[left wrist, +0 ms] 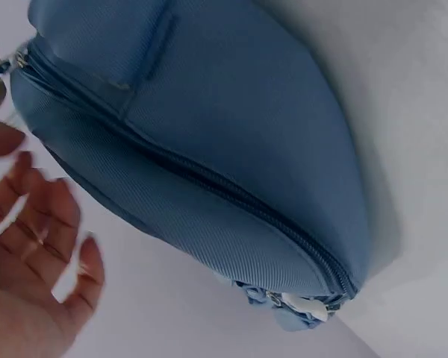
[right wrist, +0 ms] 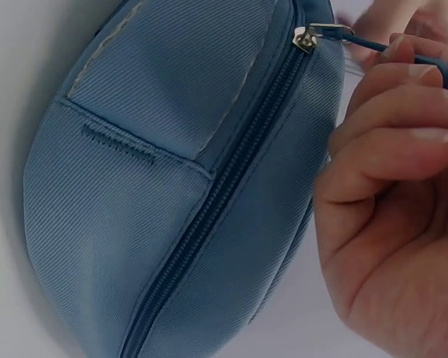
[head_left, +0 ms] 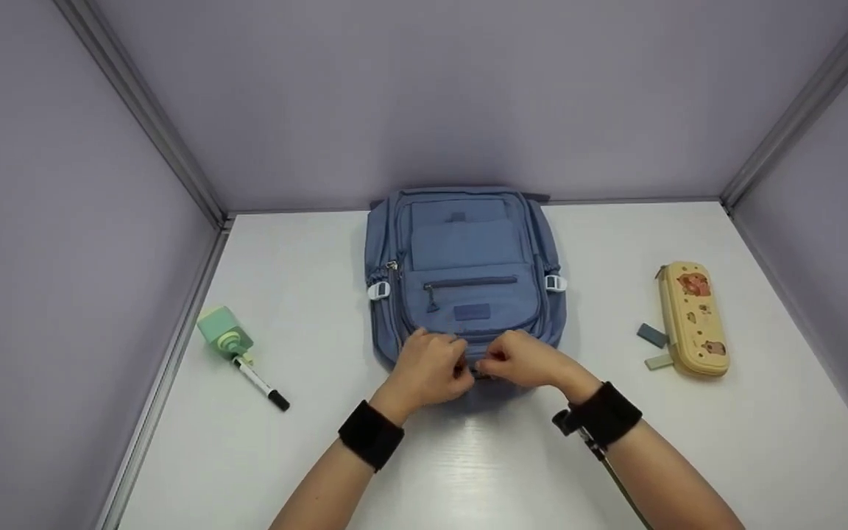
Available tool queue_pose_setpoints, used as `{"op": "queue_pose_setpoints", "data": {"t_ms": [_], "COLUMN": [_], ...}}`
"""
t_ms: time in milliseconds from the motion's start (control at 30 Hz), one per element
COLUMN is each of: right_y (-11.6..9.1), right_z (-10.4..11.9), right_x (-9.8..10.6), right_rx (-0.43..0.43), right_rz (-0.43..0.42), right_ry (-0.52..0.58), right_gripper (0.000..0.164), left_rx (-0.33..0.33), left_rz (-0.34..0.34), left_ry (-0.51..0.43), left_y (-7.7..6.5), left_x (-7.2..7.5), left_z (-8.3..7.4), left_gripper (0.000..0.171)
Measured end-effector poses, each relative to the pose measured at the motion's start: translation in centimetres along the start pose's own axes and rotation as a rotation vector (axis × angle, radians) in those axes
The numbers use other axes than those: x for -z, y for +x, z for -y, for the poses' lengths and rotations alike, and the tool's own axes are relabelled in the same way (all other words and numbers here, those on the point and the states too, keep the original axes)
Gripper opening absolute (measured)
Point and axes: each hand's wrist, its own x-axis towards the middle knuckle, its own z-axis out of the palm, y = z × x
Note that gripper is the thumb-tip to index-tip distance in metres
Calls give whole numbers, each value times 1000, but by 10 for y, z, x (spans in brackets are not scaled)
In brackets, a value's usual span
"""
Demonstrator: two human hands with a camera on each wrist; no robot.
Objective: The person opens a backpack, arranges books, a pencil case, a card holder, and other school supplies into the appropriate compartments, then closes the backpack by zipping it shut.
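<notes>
A blue backpack (head_left: pixel 472 250) lies on the table with its front pockets facing up. My right hand (head_left: pixel 531 359) is at its near end; in the right wrist view its curled fingers (right wrist: pixel 403 127) hold the cord zipper pull (right wrist: pixel 366 42). That pull hangs from a metal slider (right wrist: pixel 305 37) on the zipper (right wrist: pixel 231 160), whose teeth look closed along the visible stretch. Beside it, my left hand (head_left: pixel 431 368) is by the near edge of the backpack. The left wrist view shows its fingers (left wrist: pixel 41 224) loosely bent, slightly blurred and gripping nothing visible.
At left, a marker (head_left: pixel 260 384) with a black cap touches a green-and-yellow item (head_left: pixel 225 331). A yellow pencil case (head_left: pixel 696 316) with animal pictures lies at right, beside a dark block (head_left: pixel 651 335) and a pale green block (head_left: pixel 659 361). Grey walls enclose the table.
</notes>
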Motion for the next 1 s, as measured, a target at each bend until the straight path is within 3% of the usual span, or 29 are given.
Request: {"op": "queue_pose_setpoints", "data": {"t_ms": [67,200,367,567,633,733,833,1000], "right_y": [0,0,1,-1,-2,-1,0,1], "right_z": [0,1,2,-2,-5,-11,-18,-26], "right_x": [0,-2,-5,1,3,1,-3,-8], "right_rx": [10,45,113,162,183,202,205,217], "right_rz": [-4,1,27,29,-32,-144,-192,-196], "right_ry": [2,10,20,43,-21,-201,-350,-395], "right_gripper": [38,38,35,17,12,27,32,27], "left_rx": [-35,-32,-7,17,24,23,18,26], "left_rz": [9,32,74,140,158,176,190,200], "left_ry": [-39,-53,-32,-39,-31,-11,-1,-11], "left_y": [-3,-5,-2,-2,-2,-2,-3,-4], "left_x": [-1,-7,-11,-10,-9,-7,-6,-5], "left_z": [-4,-9,-13,-19,-20,-21,-21,-21], "left_gripper": [35,46,38,28,27,27,27,26]}}
